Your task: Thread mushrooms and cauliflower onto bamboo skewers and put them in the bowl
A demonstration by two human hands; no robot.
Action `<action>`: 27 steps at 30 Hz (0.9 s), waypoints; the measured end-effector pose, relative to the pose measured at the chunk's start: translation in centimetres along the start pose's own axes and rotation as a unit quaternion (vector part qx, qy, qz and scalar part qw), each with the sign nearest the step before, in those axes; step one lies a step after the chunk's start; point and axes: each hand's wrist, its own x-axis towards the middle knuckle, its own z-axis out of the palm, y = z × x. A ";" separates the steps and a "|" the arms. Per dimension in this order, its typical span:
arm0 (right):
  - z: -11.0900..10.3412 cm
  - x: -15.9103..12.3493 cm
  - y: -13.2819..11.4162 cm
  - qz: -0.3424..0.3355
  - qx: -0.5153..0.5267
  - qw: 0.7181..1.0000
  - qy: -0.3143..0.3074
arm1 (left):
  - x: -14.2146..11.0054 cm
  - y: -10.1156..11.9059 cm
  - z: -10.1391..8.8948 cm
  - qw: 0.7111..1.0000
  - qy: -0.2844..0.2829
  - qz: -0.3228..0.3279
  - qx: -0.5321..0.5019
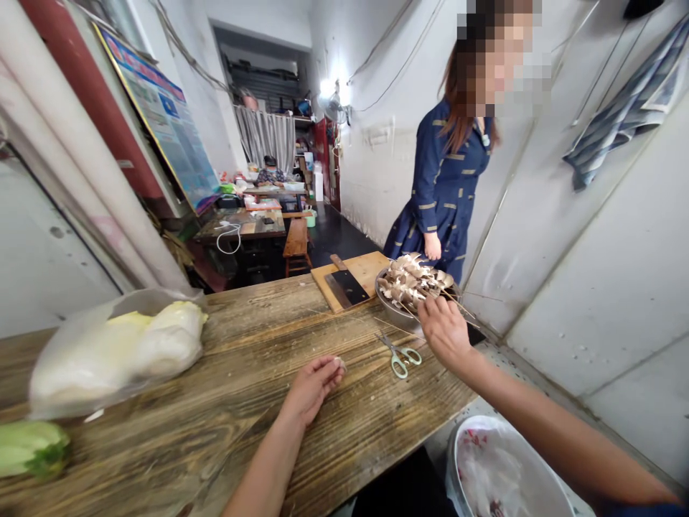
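1. Nearest us, a bagged bin [456,459] stands below the bench [242,359]; a pale green vegetable [29,449] lies at the bench's left.
2. Our left hand [315,388] is over the wood, thumb and fingers pinched, seemingly on a small pale bit [340,364] we cannot identify.
3. Our right hand [446,330] reaches to the near side of the metal bowl [397,316], fingers bent among the sticks [461,307]; we cannot tell whether it grips one.
4. The mushrooms [410,278] lie heaped in the bowl. Many look already threaded on sticks, so we judge the work well along; how many loose pieces are left underneath, we cannot see.
5. Open scissors [401,355] lie between our hands, and bagged cabbage [166,337] sits to the left.
6. Farther over, a cleaver [352,287] rests on the board [374,269], just beside the bowl.
7. Beyond the bowl stands a person [446,172] in a navy patterned dress; a checked cloth [619,140] hangs on the right wall.
8. Deeper in the room we see cluttered tables [274,224], a wooden seat [296,240], a fan [334,109] and a grey curtain [263,133].
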 end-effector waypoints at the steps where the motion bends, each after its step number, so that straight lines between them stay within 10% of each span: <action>1: 0.3 -0.2 -0.4 -0.013 0.005 1.000 -0.008 | 0.0 0.1 -0.1 1.000 0.003 -0.005 -0.022; 10: 2.5 0.4 -0.7 0.037 0.081 0.992 -0.093 | 0.0 0.0 -0.4 0.990 0.000 -0.048 -0.133; 18: 2.8 0.5 0.9 0.080 0.183 0.979 -0.035 | 0.3 -0.1 -1.1 0.982 -0.009 -0.043 -0.184; 27: 1.7 -3.2 1.0 0.087 0.452 0.885 0.063 | 0.2 0.3 -1.2 0.970 -0.011 -0.039 -0.238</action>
